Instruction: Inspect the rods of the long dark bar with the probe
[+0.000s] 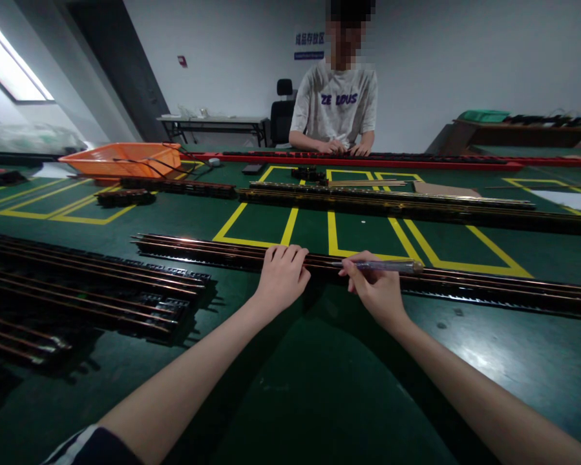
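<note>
- The left hand [281, 276] lies palm down at the centre of the frame, its fingers curled loosely over the near rail assembly [464, 284], touching its copper strips and clasping nothing else.
- The right hand [376, 289], just to the right of it, pinches a slim silver pen-like tool [384, 265] between thumb and fingers; the tool lies almost level along the top of the same rail, with its far end pointing to the right of the frame.
- That rail assembly, long, dark and copper-lined, runs across the green worktop [319, 387] from centre left to the right edge, passing directly under both hands.
- A stack of similar rails [77, 290] sits at lower left, well apart from the hands.
- More long rails [391, 201] lie beyond, across yellow floor-style markings [290, 226].
- An orange tray [125, 159] stands at upper left.
- Across the worktop, a person in a white T-shirt [336, 106] has both hands on a red rail [368, 160].
</note>
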`<state>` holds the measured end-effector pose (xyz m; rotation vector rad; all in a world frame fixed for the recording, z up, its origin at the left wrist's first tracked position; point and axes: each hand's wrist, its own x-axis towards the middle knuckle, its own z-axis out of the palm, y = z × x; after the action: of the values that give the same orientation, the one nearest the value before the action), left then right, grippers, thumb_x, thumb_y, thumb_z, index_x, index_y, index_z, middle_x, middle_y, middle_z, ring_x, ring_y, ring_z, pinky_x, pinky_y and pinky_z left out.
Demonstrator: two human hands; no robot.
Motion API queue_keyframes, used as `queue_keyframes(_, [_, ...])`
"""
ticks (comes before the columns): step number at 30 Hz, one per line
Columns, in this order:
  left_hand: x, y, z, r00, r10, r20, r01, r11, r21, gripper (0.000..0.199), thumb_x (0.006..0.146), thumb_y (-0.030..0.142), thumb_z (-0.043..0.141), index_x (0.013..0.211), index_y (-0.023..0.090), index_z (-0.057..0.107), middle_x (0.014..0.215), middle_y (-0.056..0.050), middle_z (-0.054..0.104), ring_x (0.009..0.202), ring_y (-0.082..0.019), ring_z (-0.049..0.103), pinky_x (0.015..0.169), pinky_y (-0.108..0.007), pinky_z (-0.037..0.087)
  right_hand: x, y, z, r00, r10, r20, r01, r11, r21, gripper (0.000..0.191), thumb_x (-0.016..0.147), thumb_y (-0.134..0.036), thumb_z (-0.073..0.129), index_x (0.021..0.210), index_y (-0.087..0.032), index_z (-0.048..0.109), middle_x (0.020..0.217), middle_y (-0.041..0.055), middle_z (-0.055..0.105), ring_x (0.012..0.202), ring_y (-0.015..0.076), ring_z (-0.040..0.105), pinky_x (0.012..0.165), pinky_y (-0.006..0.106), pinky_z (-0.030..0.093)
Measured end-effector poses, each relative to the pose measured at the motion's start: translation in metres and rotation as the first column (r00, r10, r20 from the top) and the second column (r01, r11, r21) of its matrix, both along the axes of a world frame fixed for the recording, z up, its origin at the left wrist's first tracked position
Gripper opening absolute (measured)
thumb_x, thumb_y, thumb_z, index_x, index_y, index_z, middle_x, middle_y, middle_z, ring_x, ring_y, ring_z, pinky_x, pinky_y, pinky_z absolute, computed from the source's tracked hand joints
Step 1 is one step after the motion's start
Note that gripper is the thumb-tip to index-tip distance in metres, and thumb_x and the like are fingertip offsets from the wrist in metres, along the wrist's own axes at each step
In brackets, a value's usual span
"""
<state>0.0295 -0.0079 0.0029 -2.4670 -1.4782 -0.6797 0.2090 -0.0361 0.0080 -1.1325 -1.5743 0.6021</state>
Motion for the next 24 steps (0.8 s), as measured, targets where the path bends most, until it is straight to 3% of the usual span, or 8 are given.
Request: queue_keyframes(24, [-0.0010,0.0009,-0.0019,1.000,-0.011,0.014,0.011,1.000,-0.006,0.028,0.088,0.022,0.041,0.109,0.015,0.058,0.110,-0.007,0.063,0.101,-0.023,0.053,0.095,-0.040,0.035,0.0001,0.0003,-0.0001,1.000,-0.004,-0.003,0.004,1.000,0.002,0.017,0.083,-0.033,0.056,0.076,-0.018,0.056,0.066,0.0015,0.063,0.044,0.0088,0.052,0.043,0.022,0.042])
